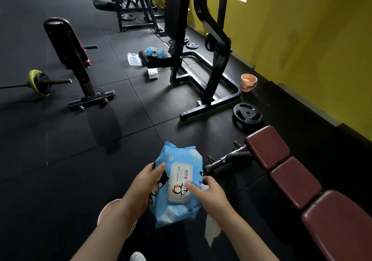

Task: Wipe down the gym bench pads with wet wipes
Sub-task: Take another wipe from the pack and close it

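Observation:
A blue wet wipes pack (177, 182) with a penguin print and a white lid is held in front of me over the floor. My left hand (146, 188) grips its left side. My right hand (209, 195) holds its right edge, with the thumb resting on the closed white lid. The gym bench (298, 182) with several maroon pads runs along the lower right, just right of my hands. A second blue wipes pack (154, 52) lies on a black machine seat (155, 60) farther ahead.
A black machine frame (203, 75) stands ahead. A weight plate (247, 113) and an orange bucket (248, 82) sit near the yellow wall (314, 45). An upright black bench (70, 55) and a barbell (38, 82) are at left. A white box (153, 74) lies on the floor.

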